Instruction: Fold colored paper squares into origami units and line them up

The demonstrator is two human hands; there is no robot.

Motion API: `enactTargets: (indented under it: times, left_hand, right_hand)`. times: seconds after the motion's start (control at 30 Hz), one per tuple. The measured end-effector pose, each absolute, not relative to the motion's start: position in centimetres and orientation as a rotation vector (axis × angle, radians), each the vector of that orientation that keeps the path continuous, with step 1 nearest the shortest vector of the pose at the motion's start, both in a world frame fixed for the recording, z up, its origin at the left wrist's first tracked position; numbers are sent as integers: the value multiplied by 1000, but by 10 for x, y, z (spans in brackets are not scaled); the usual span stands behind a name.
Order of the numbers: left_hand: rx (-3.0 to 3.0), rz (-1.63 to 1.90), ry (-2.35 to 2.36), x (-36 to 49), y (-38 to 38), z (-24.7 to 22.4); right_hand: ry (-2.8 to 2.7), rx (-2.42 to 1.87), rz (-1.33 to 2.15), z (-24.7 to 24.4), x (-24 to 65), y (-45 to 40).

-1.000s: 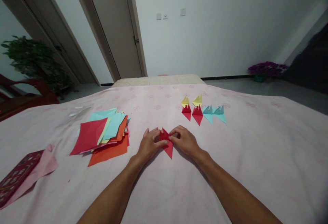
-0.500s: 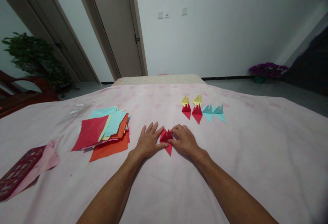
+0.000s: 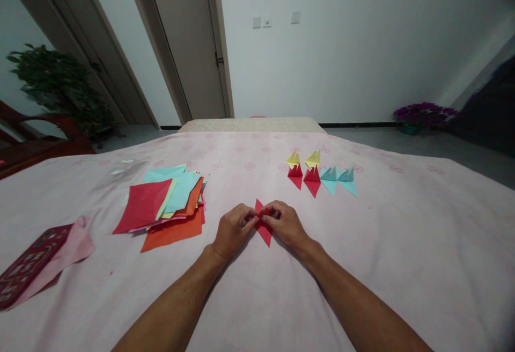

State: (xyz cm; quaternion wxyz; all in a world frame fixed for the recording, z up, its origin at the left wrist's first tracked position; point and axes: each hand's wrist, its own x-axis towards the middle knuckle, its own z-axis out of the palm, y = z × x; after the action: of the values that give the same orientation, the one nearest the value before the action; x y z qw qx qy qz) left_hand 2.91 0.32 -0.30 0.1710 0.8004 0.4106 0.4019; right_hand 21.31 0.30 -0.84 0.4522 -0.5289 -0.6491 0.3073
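A red origami crane (image 3: 264, 233) lies on the pink flowered cloth in front of me, its wings pointing away from and toward me. My left hand (image 3: 237, 228) pinches its middle from the left, thumb and fingers closed. From the right, my right hand (image 3: 286, 224) pinches the same middle part, fingertips almost meeting those of the left. The small folds between the fingertips are mostly hidden. Beyond my right hand stand finished-looking cranes: two red cranes (image 3: 312, 180), two light blue cranes (image 3: 346, 181) and two yellow cranes (image 3: 313, 159).
A loose stack of coloured paper squares (image 3: 145, 207) lies to the left. Farther left is a dark red packet (image 3: 34, 263) on pink paper (image 3: 74, 250). Clear plastic (image 3: 129, 172) lies behind the stack. The cloth (image 3: 422, 244) covers the table.
My left hand has gone from spread fingers beside the crane to a pinch at its middle. The crane's wings now lie flatter. The view has shifted slightly.
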Motion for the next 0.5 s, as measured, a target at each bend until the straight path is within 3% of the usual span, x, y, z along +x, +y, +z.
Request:
enactTargets:
  times: [0.5]
  left_hand:
    - [2170,1060,1272,30,2,-1]
  right_hand:
    - [-1604,-1222,1101,4,216,19]
